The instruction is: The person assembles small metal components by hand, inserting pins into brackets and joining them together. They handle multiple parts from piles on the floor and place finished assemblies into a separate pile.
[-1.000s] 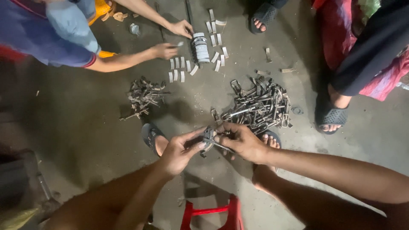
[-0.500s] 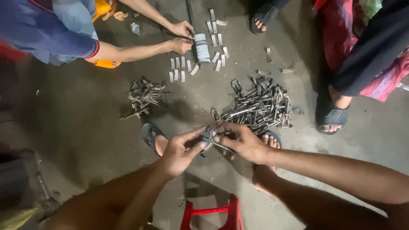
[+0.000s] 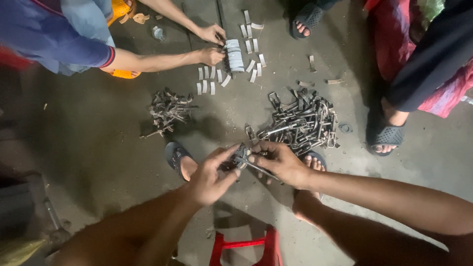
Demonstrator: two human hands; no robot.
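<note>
While a small metal part [image 3: 242,158] is being pinched between the left hand [image 3: 211,175] and right hand [image 3: 280,161], both are being held low over the concrete floor [image 3: 98,143], near its front edge. A large heap of metal pieces [image 3: 301,123] is lying just beyond (a smaller heap [image 3: 168,111] sits to the left), and pale strips [image 3: 234,55] are being stacked by another person's hands [image 3: 211,45] at the far edge.

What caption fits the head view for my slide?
Both hands, left and right, hold a small metal part above the floor, beside a pile of metal parts.
</note>
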